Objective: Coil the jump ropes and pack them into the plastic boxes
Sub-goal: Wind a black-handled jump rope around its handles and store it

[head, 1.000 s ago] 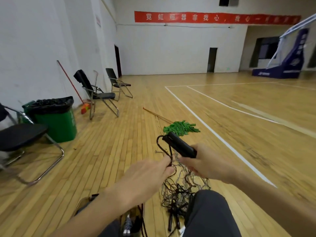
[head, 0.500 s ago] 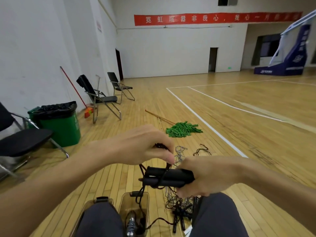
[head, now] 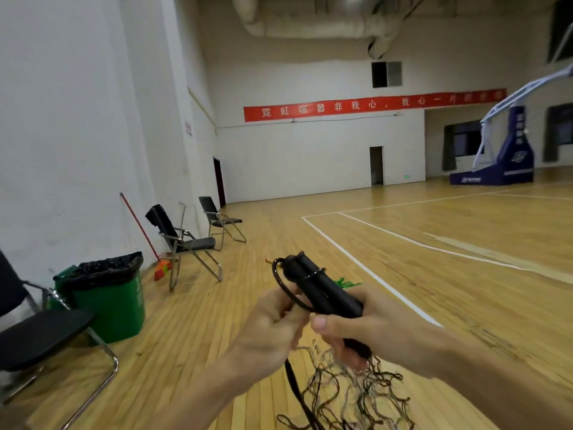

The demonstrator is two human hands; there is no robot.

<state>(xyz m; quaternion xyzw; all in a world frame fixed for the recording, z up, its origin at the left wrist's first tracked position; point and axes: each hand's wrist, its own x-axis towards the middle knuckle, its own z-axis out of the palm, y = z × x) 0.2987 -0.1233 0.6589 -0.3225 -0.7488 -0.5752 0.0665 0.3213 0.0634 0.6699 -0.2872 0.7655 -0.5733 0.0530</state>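
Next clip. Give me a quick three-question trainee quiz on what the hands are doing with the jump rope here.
1. True or false: the right hand grips both black handles together.
2. The left hand pinches: A) the rope; B) a box lid; C) a broom.
3. What colour is the bin?

Key: 1 true; 2 A; 3 green.
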